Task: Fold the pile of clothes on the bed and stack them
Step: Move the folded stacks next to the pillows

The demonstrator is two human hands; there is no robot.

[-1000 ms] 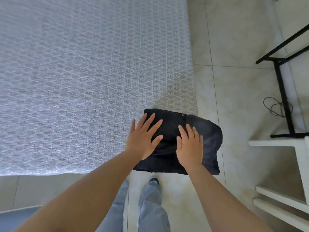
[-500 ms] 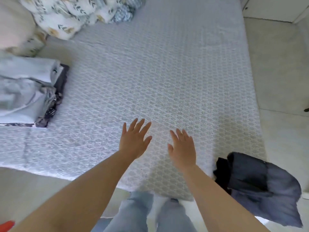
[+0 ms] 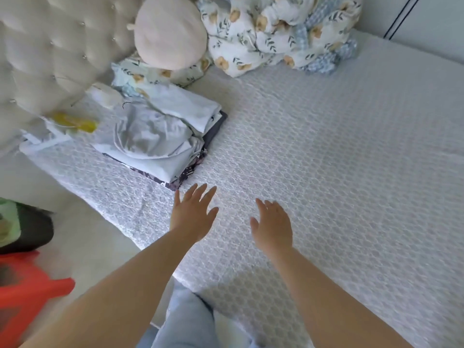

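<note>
Pale blue clothes (image 3: pixel 160 136) sit in a loose pile on the bed (image 3: pixel 326 159) near the headboard, ahead and to the left of both hands. Its long axis seems to run diagonally toward the near edge. The left hand (image 3: pixel 192 217) is nearer, its fingers (image 3: pixel 200 194) spread, holding nothing, just short of the pile's corner; the right hand (image 3: pixel 273 227) hovers equally slack, farther off.

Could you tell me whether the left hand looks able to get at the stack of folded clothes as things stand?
Probably yes. The left hand is open and holds nothing, and its fingertips are just short of the near corner of the stack of folded clothes. Only bare bedspread lies between them.
</note>
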